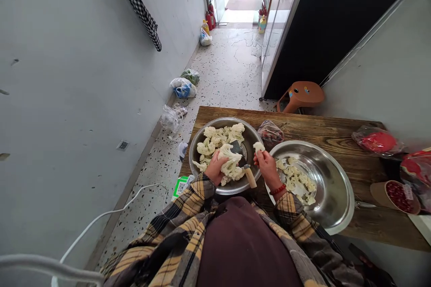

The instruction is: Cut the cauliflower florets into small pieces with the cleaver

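Observation:
My left hand (215, 167) is closed round a big piece of cauliflower (230, 160) over the left steel bowl (197, 143), which holds several more cauliflower pieces (220, 136). A knife with a wooden handle (249, 177) lies in that bowl, its dark blade partly under the cauliflower. My right hand (266, 167) pinches a small floret (258, 146) between the two bowls. The right steel bowl (332, 175) holds several small florets (298, 179).
Both bowls stand on a wooden table (336, 132). On it are a dark bag (270, 133), red bags (379, 141) and a cup of red bits (397, 196). An orange stool (301, 95) stands behind. Bags (183, 87) line the left wall; a white cable (111, 213) crosses the floor.

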Demonstrator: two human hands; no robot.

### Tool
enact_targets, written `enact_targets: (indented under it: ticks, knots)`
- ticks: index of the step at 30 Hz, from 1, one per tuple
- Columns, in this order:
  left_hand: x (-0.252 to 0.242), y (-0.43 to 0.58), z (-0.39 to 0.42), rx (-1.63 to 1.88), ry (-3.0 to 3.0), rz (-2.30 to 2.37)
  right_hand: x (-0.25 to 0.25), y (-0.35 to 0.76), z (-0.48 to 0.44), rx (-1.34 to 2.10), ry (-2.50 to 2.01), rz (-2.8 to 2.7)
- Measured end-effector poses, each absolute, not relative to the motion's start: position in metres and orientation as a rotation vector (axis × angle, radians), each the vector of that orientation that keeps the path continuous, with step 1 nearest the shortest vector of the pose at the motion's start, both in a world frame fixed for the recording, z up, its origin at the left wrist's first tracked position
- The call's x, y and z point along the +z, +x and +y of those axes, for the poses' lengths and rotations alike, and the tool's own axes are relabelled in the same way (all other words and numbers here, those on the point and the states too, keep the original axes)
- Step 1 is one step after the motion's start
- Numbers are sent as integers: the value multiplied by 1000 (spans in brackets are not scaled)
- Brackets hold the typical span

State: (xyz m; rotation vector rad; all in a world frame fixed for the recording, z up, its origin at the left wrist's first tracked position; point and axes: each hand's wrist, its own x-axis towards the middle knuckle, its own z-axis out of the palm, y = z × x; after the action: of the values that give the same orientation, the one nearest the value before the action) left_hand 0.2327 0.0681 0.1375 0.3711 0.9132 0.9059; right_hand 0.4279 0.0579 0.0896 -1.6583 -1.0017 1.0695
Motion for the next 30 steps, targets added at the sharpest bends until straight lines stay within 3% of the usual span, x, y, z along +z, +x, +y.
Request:
enact_targets:
  ticks: [4,10,15,25,30]
  knots:
    - [139,227,67,872,330,923,99,435,61,844,-1705,-1485]
    - [138,236,64,977,376,956,126,402,52,997,-1528,-1732]
    - [129,241,60,981,471,994,125,388,44,749,-1566,-1889]
    - [132,231,65,1002,545,1001,120,385,35,602,-1432,-2205]
    - [132,216,72,847,394,1055,112,400,65,604,-1552,-1939]
